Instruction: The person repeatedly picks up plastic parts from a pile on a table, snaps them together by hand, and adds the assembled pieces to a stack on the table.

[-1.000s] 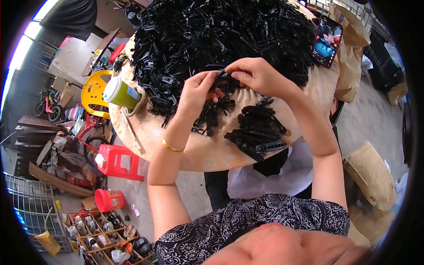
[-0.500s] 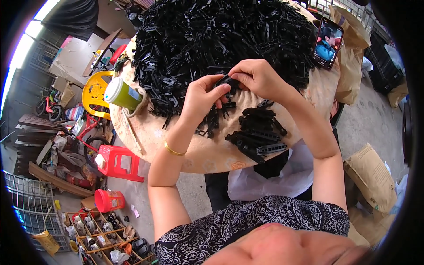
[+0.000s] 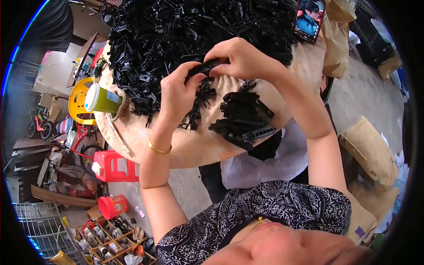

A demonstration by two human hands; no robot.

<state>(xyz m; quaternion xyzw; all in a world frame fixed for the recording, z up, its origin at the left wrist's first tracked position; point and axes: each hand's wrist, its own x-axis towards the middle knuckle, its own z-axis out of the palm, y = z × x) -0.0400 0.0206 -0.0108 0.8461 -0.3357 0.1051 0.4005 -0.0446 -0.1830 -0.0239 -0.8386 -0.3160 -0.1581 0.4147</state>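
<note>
Above the near edge of a large heap of black plastic pieces (image 3: 176, 35), both my hands hold one long, narrow black plastic piece (image 3: 206, 67). My left hand (image 3: 179, 90) pinches its left end between thumb and fingers. At the other end, my right hand (image 3: 236, 59) grips with bent fingers, hiding part of it. Just below my hands, a smaller stack of black plastic strips (image 3: 243, 110) lies near the table's front edge. One of those strips, greyer and with a row of slots, rests on the near side of the stack.
The round table (image 3: 176, 148) has a patterned cover. On its left edge stands a green cup (image 3: 106, 100) with a white lid; at the far right, a phone (image 3: 310, 21) shows a video. A red stool (image 3: 115, 165), red bucket (image 3: 113, 206) and paper sacks (image 3: 370, 150) are around it.
My hands have spread a little farther apart, with more of the black piece showing between them. The whole view has shifted, so the table appears farther left and higher.
</note>
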